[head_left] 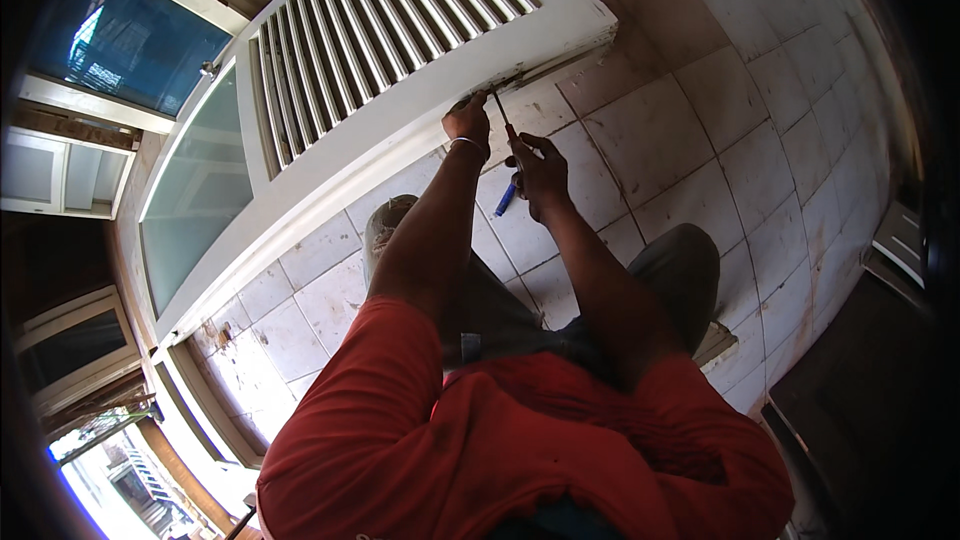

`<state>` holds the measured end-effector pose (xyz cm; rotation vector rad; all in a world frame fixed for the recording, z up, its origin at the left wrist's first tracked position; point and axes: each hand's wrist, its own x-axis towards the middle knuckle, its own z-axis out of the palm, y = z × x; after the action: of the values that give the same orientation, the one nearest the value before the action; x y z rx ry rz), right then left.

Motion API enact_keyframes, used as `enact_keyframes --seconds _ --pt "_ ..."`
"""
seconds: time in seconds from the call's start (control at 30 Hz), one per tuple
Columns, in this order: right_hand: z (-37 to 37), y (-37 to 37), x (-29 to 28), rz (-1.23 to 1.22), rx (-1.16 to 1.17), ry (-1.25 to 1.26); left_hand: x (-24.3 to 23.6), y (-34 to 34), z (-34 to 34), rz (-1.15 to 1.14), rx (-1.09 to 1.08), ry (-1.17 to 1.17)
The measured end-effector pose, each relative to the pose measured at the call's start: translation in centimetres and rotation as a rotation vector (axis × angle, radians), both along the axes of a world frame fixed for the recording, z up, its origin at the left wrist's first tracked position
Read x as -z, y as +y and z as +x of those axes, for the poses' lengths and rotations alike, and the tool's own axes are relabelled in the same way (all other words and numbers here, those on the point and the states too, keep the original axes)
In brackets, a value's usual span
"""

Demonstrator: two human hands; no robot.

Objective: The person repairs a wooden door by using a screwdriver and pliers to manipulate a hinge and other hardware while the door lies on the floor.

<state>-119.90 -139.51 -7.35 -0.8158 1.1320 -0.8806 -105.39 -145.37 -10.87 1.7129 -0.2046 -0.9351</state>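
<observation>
A white door panel (560, 30) with metal slats and a frosted glass pane stretches across the upper middle of the head view. At its lower edge my left hand (466, 123) is closed around something small I cannot make out. My right hand (538, 177) grips a thin screwdriver (505, 116), whose tip meets that edge beside my left fingers. A blue-handled tool (506, 199) shows just below my right fingers; whether it is held or lying on the floor, I cannot tell.
I am low over a tiled floor (750, 180), my knees bent. A blue-glazed white frame (130, 35) and other frames (70, 350) stand at left, near a bright opening. A dark object (840, 350) with pale bars (897, 245) is at far right.
</observation>
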Motion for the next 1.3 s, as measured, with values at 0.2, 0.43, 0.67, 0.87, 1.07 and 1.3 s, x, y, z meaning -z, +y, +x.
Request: enact_keyframes --seconds 0.2,0.43,0.67,0.87,1.07,1.3 --pt "-0.1 -0.1 -1.9 0.262 0.046 0.066 -1.2 0.8 0.6 -0.033 -0.007 0.317" --pt "1.5 -0.4 -1.4 0.456 -0.116 -0.055 0.8 -0.7 1.7 -0.017 -0.084 0.051" --pt "-1.0 -1.0 -1.3 0.441 0.089 -0.352 -1.7 0.7 0.8 -0.026 -0.038 0.391" --pt "-0.7 -0.9 -1.2 -0.006 -0.102 0.234 -2.7 0.0 -0.2 0.031 -0.117 0.359" --pt "-1.2 -1.1 -2.8 0.309 0.12 -0.128 -2.1 0.6 -0.1 -0.07 -0.07 0.413" --pt "-0.3 -0.3 -2.9 0.243 -0.126 0.128 -2.7 0.6 -0.2 -0.01 -0.124 0.387"
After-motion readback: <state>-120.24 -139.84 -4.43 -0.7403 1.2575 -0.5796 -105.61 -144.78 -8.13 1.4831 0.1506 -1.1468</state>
